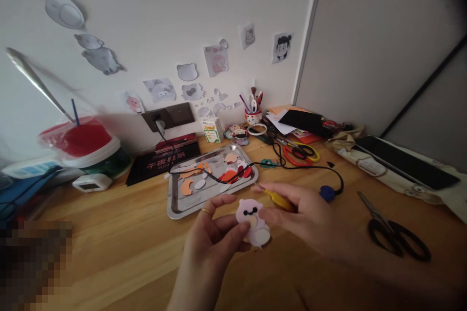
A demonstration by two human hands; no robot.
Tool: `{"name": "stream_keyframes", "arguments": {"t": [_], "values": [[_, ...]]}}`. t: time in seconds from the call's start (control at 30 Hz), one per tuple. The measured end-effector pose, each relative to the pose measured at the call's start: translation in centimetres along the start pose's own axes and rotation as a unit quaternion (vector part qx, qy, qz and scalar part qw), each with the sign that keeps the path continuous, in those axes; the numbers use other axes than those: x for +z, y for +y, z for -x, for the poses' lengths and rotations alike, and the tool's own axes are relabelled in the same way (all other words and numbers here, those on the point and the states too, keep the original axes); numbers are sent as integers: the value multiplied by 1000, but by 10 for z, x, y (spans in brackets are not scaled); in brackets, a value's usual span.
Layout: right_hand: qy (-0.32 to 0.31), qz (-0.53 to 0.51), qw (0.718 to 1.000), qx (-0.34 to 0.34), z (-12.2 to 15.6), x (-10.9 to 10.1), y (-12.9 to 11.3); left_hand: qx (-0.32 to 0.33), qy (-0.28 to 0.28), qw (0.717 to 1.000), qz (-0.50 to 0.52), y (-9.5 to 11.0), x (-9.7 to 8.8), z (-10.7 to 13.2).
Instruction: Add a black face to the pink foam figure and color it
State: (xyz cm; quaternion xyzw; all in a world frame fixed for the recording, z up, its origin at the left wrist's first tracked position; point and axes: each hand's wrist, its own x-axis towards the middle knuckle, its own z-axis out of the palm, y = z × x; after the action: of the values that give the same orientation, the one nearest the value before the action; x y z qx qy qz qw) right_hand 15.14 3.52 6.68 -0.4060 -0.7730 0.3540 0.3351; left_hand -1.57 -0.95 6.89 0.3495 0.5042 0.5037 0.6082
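Note:
My left hand [215,235] pinches a small pink felt animal figure [258,223] between thumb and fingers, above the wooden table. The figure has round ears, dark eyes and pale patches on its front. In my right hand [302,216] is a slim yellow tool [279,200] with a narrow metal tip pointing left; its exact kind is not plain. The right thumb reaches to the figure's right edge by its head. Just beyond the hands lies a metal tray [175,206] with cut felt pieces in orange, red and white [188,186].
Black-handled scissors [394,233] lie open at the right. Behind are more scissors [301,153], a cup of tools [254,115] and a small carton [212,129]. A black cable [310,166] crosses the tray and table. At left stand a white bucket [105,155] and white device [92,182].

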Motion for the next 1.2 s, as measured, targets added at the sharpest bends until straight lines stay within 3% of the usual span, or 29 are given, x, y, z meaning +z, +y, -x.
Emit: {"name": "stream_keyframes", "arguments": {"t": [0.1,0.2,0.4,0.57,0.63,0.77,0.93,1.2], "values": [[-4,80,997,-19,0,5,-3,3,14,1000,-7,0,0,0],[62,139,987,-50,1,2,-4,6,25,1000,-14,1,1,1],[162,89,982,-27,-2,-24,-5,16,50,999,-12,5,4,5],[32,162,985,-56,5,-30,-12,23,48,999,-15,6,3,8],[13,210,972,-104,8,-25,-14,25,45,999,-12,5,2,9],[59,323,920,-215,11,-14,-10,34,56,998,-5,5,2,9],[89,407,871,-260,16,-8,4,17,68,998,8,5,3,10],[107,462,827,-300,21,-12,-2,-7,59,997,45,3,3,7]]}}
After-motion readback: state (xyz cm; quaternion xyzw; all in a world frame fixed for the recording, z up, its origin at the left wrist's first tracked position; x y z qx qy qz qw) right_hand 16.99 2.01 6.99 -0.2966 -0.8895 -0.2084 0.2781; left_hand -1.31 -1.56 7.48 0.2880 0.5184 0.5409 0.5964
